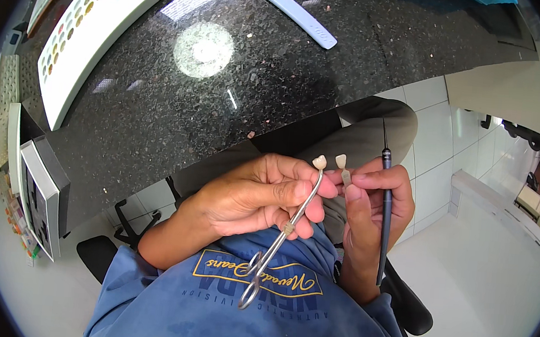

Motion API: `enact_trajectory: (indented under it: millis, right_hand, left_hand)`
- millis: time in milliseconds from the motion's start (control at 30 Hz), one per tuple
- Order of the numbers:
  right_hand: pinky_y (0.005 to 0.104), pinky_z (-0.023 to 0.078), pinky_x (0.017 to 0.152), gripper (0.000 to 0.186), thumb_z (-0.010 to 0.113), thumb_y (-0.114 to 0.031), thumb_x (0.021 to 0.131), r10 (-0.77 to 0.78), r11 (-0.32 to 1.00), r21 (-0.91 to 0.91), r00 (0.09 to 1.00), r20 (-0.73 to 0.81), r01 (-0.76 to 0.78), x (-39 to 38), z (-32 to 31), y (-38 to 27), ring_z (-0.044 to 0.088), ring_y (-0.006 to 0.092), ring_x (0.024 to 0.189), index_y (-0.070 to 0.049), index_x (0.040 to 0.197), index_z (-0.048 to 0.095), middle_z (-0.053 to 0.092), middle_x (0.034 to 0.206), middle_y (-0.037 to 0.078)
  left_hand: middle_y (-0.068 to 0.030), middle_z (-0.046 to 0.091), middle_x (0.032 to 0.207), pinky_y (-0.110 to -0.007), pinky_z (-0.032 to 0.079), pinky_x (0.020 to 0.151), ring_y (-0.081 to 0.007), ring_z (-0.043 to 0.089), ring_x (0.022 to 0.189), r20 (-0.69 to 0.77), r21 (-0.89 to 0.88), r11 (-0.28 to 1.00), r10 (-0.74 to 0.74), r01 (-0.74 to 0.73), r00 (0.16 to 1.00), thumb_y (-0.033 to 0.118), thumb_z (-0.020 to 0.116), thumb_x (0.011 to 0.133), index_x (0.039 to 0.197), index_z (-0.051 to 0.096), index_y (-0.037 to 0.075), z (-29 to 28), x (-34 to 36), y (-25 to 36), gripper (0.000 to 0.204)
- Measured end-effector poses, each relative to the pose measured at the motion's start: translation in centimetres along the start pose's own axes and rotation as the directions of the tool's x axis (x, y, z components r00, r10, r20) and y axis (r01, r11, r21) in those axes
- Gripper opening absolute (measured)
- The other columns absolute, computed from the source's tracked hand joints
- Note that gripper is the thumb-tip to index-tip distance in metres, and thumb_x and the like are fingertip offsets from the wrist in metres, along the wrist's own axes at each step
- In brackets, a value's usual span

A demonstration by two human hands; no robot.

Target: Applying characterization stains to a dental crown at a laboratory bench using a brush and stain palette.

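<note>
My left hand (248, 195) is closed around a slim metal hemostat (272, 251), its finger loops hanging down toward my shirt. At the hemostat's upper tip sits a small ivory tooth crown (319, 162). Just to the right, my right hand (375, 219) pinches a flat tooth-shaped shade tab (340, 162) by its pale stem, upright beside the crown with a narrow gap between them. Across the fingers of that same hand lies a fine-tipped black brush (384, 233), its thin point upward. Both hands are over my lap, in front of the table edge.
A dark speckled stone table (278, 73) spans the far side. On it lie a white curved tray (96, 25) with rows of round coloured spots and a light blue strip (296, 13). A black-and-white box (40, 193) is at the left. A chair armrest (407, 302) is by my right side.
</note>
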State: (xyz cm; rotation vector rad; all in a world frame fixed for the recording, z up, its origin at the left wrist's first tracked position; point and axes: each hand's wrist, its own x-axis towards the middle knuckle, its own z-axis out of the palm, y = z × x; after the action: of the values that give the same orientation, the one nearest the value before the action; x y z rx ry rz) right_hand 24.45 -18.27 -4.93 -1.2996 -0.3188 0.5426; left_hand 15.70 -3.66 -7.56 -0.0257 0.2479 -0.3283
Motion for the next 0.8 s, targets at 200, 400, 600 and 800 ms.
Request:
enact_trajectory:
  millis: [200,400,600,800]
  right_hand:
    - [0.0278,0.054,0.073,0.008,0.055,0.009,0.08,-0.042,0.999,-0.019,0.999,-0.008,0.042,0.04,0.23,-0.15,0.065,0.0214,0.082,0.005,0.086,0.051,0.056,0.082,0.013]
    - [0.028,0.054,0.072,0.009,0.056,0.008,0.079,-0.039,0.999,-0.001,0.999,-0.012,0.039,-0.03,0.32,-0.27,0.065,0.0217,0.082,0.005,0.086,0.051,0.056,0.082,0.013]
    - [0.0281,0.054,0.073,0.009,0.055,0.008,0.079,-0.065,0.998,-0.021,0.998,0.0,0.065,0.0,0.35,-0.34,0.065,0.022,0.081,0.005,0.086,0.051,0.056,0.082,0.014]
    - [0.0273,0.053,0.073,0.01,0.055,0.009,0.079,-0.058,0.998,-0.025,0.998,0.002,0.058,-0.04,0.34,-0.45,0.065,0.0213,0.081,0.004,0.086,0.051,0.056,0.083,0.013]
  left_hand:
    - [-0.0137,0.064,0.09,-0.028,0.057,0.067,-0.0209,0.067,0.077,0.071,-0.025,0.999,-0.024,0.026,0.997,0.013,0.048,0.092,0.116,0.049,-0.004,-0.37,0.15,-0.12,0.03]
    - [-0.0134,0.064,0.09,-0.028,0.057,0.066,-0.0206,0.067,0.077,0.072,-0.047,0.998,-0.038,0.042,0.997,0.014,0.048,0.092,0.115,0.049,-0.004,-0.4,0.21,-0.13,0.029]
    - [-0.0128,0.064,0.09,-0.027,0.057,0.066,-0.0204,0.067,0.078,0.082,-0.039,0.999,-0.031,0.034,0.996,0.013,0.048,0.092,0.114,0.05,-0.004,-0.3,0.32,-0.19,0.028]
    - [-0.012,0.064,0.09,-0.027,0.057,0.066,-0.0202,0.067,0.078,0.086,-0.026,0.999,-0.028,0.031,0.996,0.013,0.048,0.092,0.114,0.05,-0.004,-0.33,0.29,-0.21,0.028]
